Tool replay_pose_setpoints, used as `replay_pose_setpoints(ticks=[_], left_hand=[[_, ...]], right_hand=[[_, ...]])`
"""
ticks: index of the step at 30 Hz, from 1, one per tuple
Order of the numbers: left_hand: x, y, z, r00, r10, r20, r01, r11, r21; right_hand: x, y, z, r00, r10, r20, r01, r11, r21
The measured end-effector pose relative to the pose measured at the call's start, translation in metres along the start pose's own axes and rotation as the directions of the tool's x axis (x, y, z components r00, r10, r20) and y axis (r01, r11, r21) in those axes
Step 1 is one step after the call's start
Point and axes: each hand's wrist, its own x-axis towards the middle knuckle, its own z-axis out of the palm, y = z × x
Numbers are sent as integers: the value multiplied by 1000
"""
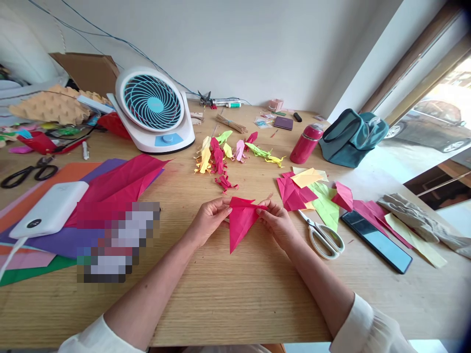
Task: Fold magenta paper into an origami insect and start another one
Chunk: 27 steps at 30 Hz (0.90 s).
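Note:
A folded piece of red paper point(241, 223) hangs between my two hands above the middle of the table, its point facing down toward me. My left hand point(211, 218) pinches its upper left corner between thumb and fingers. On the other side, my right hand point(277, 220) grips the upper right corner in the same way. Just beyond the hands lies a small red folded-paper figure point(225, 184). Behind it several more paper figures point(217, 154) in yellow, red, green and pink are grouped. White-handled scissors point(326, 240) rest right of my right hand.
A white fan point(158, 110) stands at the back left. Coloured paper sheets point(110, 191) lie under a white power bank point(49, 208); black scissors point(29, 174) are beside them. To the right are paper scraps point(326, 196), a phone point(377, 240), a red flask point(306, 144) and a teal bag point(351, 137).

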Motion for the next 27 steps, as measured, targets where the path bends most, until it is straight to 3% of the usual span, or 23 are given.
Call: replay_pose_setpoints(ticks=[13,27], left_hand=[[-1,1,-4,990,138,30,-141,975,172],[-1,0,-1,989,132,72,-140,982,124]], right_hand=[[0,0,6,998,-52,-24,52,999,10],[-1,-1,9,997,-61,38,60,998,34]])
